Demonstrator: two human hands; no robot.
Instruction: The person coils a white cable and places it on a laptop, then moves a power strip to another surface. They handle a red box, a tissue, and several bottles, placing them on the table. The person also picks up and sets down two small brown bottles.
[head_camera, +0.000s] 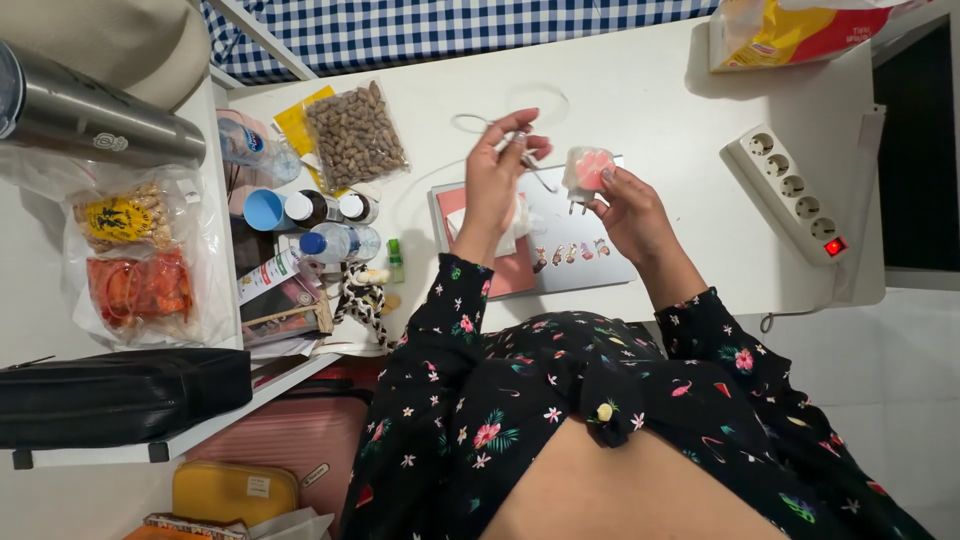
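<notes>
Head view: I see both hands raised mid-bench.
Left hand (497, 170) fingers pinch the cable end (519, 135); right hand (625, 205) fingers grip the plug adapter (587, 170), prongs down, ends facing for mating.

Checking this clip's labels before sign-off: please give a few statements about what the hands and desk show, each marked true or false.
1. The right hand holds a pink-topped plug adapter. True.
2. The left hand pinches the end of a white cable. True.
3. The adapter is plugged into the power strip. False: it is held above the desk, apart from the strip.
4. The power strip's switch glows red. True.
5. The bag of peanuts lies right of the hands. False: it lies to their left.
</notes>
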